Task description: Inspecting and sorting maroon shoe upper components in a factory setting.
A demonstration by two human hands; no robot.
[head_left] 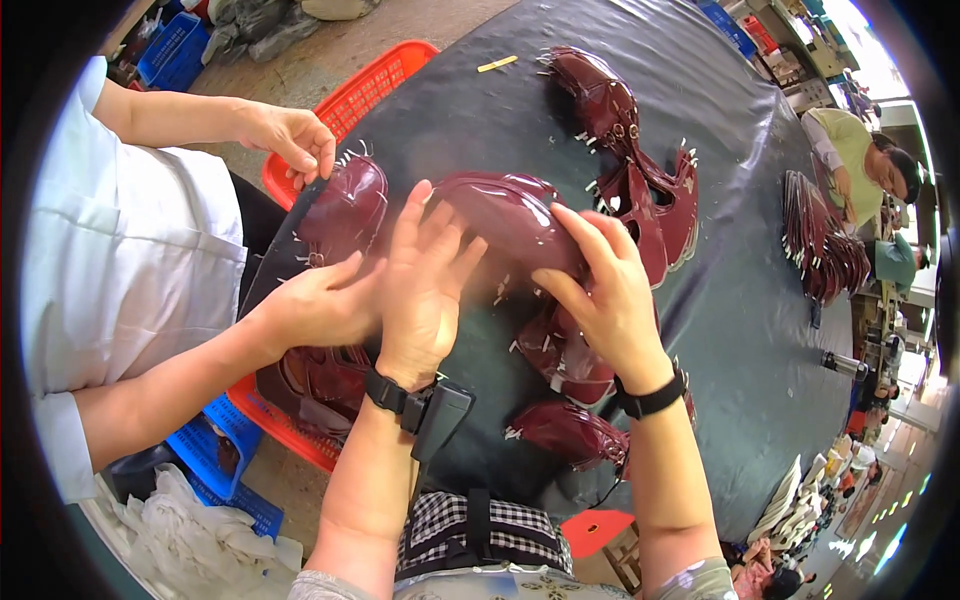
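My right hand (pixel 605 270) grips the edge of a glossy dark red shoe upper (pixel 500 205), thumb below and fingers on top. The piece hangs above the table and is partly blurred. Palm showing and fingers spread, my left hand (pixel 425 285) is beside the upper's left end, holding nothing that I can see. Just left of it, a co-worker's blurred hand (pixel 325 300) reaches in. Below my right hand lie more red uppers (pixel 580 375), with another upper (pixel 570 435) nearer me. Farther back rests a row of linked uppers (pixel 595 95) with white thread ends.
A black sheet covers the table (pixel 740 330). At left stands a co-worker (pixel 130 260) by red baskets (pixel 375 90) and a loose upper (pixel 345 205). A fanned stack of uppers (pixel 822 240) lies at far right, near another person (pixel 850 150). A yellow strip (pixel 497 64) is at the back.
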